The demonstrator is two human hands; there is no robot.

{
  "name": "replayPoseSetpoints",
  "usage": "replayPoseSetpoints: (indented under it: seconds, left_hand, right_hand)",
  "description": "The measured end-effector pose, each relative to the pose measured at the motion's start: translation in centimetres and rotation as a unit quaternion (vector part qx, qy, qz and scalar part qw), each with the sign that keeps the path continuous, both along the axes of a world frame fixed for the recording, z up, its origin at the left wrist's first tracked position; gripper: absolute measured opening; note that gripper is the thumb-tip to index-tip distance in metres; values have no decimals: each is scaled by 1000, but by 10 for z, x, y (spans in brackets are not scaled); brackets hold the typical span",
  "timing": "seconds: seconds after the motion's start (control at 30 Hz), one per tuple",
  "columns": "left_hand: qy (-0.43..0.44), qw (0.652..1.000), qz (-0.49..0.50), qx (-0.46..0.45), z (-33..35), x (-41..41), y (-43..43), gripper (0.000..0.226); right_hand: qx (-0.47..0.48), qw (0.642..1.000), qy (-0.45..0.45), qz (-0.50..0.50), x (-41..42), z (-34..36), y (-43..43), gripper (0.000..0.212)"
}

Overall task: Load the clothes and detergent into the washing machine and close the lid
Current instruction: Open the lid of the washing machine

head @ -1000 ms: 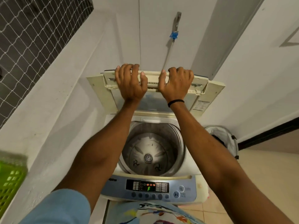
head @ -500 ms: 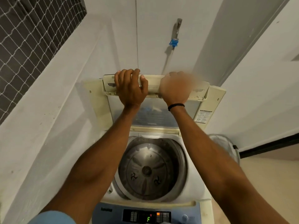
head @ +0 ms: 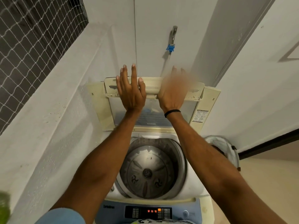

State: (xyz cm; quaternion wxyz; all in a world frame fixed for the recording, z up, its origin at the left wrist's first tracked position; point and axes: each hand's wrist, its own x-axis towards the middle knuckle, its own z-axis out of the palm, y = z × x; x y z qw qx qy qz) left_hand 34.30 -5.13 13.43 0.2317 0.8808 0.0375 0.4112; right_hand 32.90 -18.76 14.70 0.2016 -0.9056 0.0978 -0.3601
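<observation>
A top-loading washing machine (head: 194, 189) stands below me with its cream folding lid (head: 208, 101) raised against the back wall. Its steel drum (head: 148, 172) lies bare with nothing in it. My left hand (head: 130, 92) is in front of the lid's upper edge with its fingers straight and spread. My right hand (head: 173, 91) is beside it at the same edge, blurred by motion, fingers extended. No clothes or detergent show clearly; a patterned cloth edge (head: 145, 221) peeks in at the bottom.
The blue control panel (head: 148, 210) with lit red digits faces me. A white mesh hamper (head: 224, 147) stands right of the machine. A tap with a blue fitting (head: 171, 44) hangs on the back wall. A green basket (head: 4, 206) shows at bottom left.
Both hands gripped the lid's top edge earlier; their fingers have now straightened and let go. The lid has tipped further back. The display changed from a green letter to red digits.
</observation>
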Motion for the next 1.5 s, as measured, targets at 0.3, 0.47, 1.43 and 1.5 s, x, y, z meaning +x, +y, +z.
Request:
replayPoseSetpoints:
  seconds: [0.3,0.47,1.43,1.5]
  left_hand:
    - [114,993,-13,-16,-2,-54,-4,62]
    - [147,987,-50,-36,1,-76,-2,64]
    - [261,883,-250,-298,-89,-294,-130,39]
    - [296,875,-269,-274,-98,-322,-154,34]
  right_hand:
    - [-56,992,99,56,-76,-43,8,71]
    - [-73,987,131,49,-99,-36,11,77]
    - [186,954,209,-106,-298,-93,-147,34]
    - [216,940,223,-142,-322,-110,-178,35]
